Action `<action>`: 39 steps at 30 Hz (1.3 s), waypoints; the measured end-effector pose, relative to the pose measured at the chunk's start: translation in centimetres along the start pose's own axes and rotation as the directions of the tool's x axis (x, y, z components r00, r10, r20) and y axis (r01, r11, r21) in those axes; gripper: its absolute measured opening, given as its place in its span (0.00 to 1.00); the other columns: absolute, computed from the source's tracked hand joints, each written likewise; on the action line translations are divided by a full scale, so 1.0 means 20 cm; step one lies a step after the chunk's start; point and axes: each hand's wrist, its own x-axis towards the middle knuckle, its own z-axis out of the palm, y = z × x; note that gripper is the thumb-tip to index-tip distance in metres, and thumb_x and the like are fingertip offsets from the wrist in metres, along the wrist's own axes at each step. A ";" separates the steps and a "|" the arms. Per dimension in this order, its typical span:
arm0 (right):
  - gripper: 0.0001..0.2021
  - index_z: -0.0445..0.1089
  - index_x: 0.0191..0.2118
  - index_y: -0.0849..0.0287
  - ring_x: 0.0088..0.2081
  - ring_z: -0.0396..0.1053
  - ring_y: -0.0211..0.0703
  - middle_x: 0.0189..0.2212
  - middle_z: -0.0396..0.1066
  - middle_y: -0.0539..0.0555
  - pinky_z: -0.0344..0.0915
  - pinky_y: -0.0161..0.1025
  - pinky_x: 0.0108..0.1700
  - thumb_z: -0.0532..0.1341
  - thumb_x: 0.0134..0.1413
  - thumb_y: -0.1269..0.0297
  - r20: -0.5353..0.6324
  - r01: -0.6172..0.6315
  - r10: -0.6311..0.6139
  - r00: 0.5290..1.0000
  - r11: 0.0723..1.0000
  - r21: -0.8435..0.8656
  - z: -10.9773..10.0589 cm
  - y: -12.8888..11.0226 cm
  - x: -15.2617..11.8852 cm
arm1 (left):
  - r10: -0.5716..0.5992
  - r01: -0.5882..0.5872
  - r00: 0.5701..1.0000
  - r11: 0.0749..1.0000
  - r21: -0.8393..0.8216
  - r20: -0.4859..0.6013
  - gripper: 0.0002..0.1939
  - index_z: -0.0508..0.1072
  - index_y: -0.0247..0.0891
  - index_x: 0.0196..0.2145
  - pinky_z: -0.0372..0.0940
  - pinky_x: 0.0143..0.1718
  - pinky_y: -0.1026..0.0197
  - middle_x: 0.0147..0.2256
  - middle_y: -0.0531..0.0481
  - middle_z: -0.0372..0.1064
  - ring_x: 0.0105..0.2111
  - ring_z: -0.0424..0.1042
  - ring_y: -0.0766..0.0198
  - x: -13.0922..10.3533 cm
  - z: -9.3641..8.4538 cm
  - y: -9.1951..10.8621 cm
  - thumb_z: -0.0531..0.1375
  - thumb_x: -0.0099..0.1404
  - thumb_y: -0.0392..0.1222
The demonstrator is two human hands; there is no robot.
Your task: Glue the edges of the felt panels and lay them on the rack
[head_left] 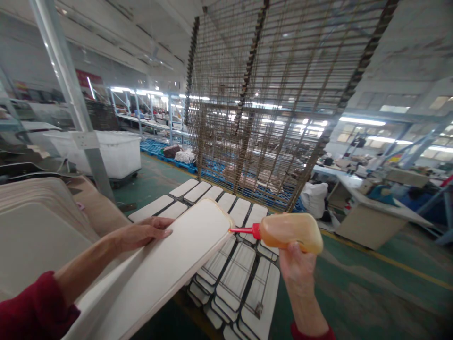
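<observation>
My left hand (148,231) grips the left edge of a long white panel (177,255) with rounded corners, thumb on top and the other fingers partly hidden. The panel slants up from the lower left to the middle. In my right hand (299,264) is a squeeze bottle (292,232) of amber liquid, lying on its side with its red nozzle pointing left. The nozzle tip meets the panel's far right corner, where a yellowish line shows along the edge.
Below and beyond the panel, a wire rack (262,283) carries rows of white panels. Tall wire grids (283,94) stand behind it. Stacked panels (31,236) lie at left, near a metal post (67,71) and white bin (118,151). A worktable (368,217) stands right.
</observation>
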 end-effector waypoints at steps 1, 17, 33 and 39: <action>0.24 0.75 0.43 0.55 0.44 0.75 0.55 0.38 0.79 0.58 0.71 0.53 0.49 0.74 0.34 0.57 -0.009 0.008 -0.008 1.000 1.000 -0.002 0.01 0.00 0.00 | 0.003 -0.003 1.000 1.000 -0.005 -0.001 0.24 0.76 0.37 0.51 0.71 0.42 0.59 0.43 0.41 0.78 0.41 0.77 0.51 0.00 0.01 0.00 0.67 0.57 0.45; 0.19 0.77 0.35 0.56 0.30 0.77 0.41 0.30 0.80 0.50 0.75 0.35 0.36 0.75 0.30 0.63 -0.088 0.066 -0.064 0.994 0.997 0.028 0.08 0.06 -0.03 | 0.021 -0.030 0.995 0.995 -0.091 -0.097 0.24 0.78 0.37 0.47 0.71 0.41 0.61 0.41 0.43 0.79 0.38 0.78 0.54 0.01 0.02 -0.07 0.69 0.54 0.47; 0.18 0.76 0.36 0.56 0.30 0.75 0.38 0.29 0.79 0.49 0.73 0.34 0.38 0.74 0.32 0.63 -0.061 -0.049 0.050 0.997 0.999 0.018 0.12 0.12 -0.08 | 0.002 -0.034 0.975 0.989 -0.141 -0.222 0.22 0.80 0.34 0.39 0.72 0.34 0.64 0.36 0.42 0.80 0.32 0.78 0.58 0.01 0.06 -0.03 0.73 0.47 0.47; 0.17 0.76 0.34 0.56 0.30 0.75 0.39 0.28 0.78 0.50 0.73 0.35 0.37 0.74 0.33 0.60 -0.034 -0.047 0.046 0.998 0.999 -0.014 0.13 0.14 -0.10 | 0.012 -0.047 0.973 0.988 -0.147 -0.229 0.21 0.80 0.33 0.39 0.72 0.35 0.62 0.36 0.41 0.80 0.32 0.78 0.56 0.02 0.03 -0.04 0.73 0.48 0.47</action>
